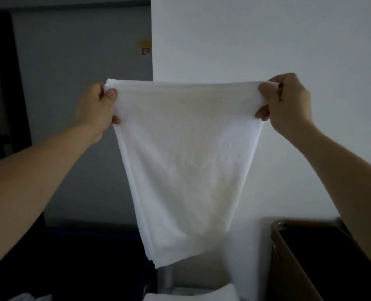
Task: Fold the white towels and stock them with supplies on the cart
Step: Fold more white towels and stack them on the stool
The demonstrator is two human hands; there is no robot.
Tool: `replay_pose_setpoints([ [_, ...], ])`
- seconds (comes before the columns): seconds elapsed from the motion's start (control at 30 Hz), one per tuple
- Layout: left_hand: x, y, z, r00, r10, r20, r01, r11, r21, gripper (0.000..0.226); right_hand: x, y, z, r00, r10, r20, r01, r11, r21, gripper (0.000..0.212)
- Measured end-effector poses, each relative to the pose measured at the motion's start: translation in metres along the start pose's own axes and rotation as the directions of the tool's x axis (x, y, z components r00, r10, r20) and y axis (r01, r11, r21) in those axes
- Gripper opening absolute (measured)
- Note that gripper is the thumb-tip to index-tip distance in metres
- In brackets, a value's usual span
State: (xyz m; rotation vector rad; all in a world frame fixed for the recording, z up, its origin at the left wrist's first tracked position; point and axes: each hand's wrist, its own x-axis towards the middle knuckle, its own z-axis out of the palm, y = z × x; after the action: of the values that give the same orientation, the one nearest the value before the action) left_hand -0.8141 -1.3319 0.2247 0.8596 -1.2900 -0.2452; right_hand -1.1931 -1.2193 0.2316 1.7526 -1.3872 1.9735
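A white towel [185, 168] hangs in the air in front of me, stretched flat along its top edge and tapering toward its lower end. My left hand [96, 109] pinches the top left corner between thumb and fingers. My right hand [286, 103] grips the top right corner the same way. Both arms are raised and held out. The towel's bottom edge hangs just above a white folded cloth [191, 295] at the bottom of the view, only partly seen.
A brown-framed cart bin [293, 257] with a dark inside stands at the lower right. A dark blue bag or bin [93, 257] sits at the lower left. A white wall [267, 40] is straight ahead, with a dim grey wall and dark doorway to the left.
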Motion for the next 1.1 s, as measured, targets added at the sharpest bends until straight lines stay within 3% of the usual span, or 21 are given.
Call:
replay_pose_setpoints([
  [0.17, -0.098, 0.014, -0.059, 0.992, -0.002, 0.123, 0.023, 0.986, -0.166, 0.007, -0.096, -0.024, -0.054, 0.999, -0.029, 0.029, 0.032, 0.995, -0.093, 0.009],
  [0.3, -0.204, 0.018, -0.125, 0.959, -0.078, 0.271, 0.140, 0.965, -0.220, 0.011, -0.189, -0.046, -0.105, 0.996, -0.022, 0.082, 0.033, 0.990, -0.138, 0.004],
  [0.43, -0.300, 0.001, -0.178, 0.868, -0.235, 0.438, 0.294, 0.953, -0.069, 0.012, -0.283, -0.053, -0.133, 0.947, 0.153, 0.283, -0.088, 0.969, -0.232, 0.004],
  [0.57, -0.355, -0.029, -0.204, 0.697, -0.433, 0.571, 0.396, 0.897, 0.197, 0.014, -0.342, -0.048, -0.134, 0.830, 0.343, 0.440, -0.224, 0.927, -0.300, 0.011],
  [0.67, -0.368, -0.049, -0.207, 0.629, -0.516, 0.581, 0.467, 0.849, 0.248, 0.017, -0.357, -0.042, -0.128, 0.802, 0.394, 0.449, -0.253, 0.905, -0.343, 0.008],
  [0.9, -0.362, -0.077, -0.178, 0.609, -0.548, 0.574, 0.541, 0.816, 0.204, 0.018, -0.344, 0.000, -0.104, 0.794, 0.475, 0.379, -0.302, 0.850, -0.431, 0.013],
  [1.0, -0.357, -0.104, -0.154, 0.576, -0.605, 0.550, 0.586, 0.775, 0.237, 0.018, -0.336, 0.042, -0.079, 0.742, 0.549, 0.385, -0.376, 0.816, -0.440, 0.017],
  [1.1, -0.361, -0.147, -0.123, 0.524, -0.684, 0.507, 0.628, 0.713, 0.313, 0.018, -0.344, 0.101, -0.042, 0.640, 0.667, 0.381, -0.468, 0.732, -0.496, 0.023],
])
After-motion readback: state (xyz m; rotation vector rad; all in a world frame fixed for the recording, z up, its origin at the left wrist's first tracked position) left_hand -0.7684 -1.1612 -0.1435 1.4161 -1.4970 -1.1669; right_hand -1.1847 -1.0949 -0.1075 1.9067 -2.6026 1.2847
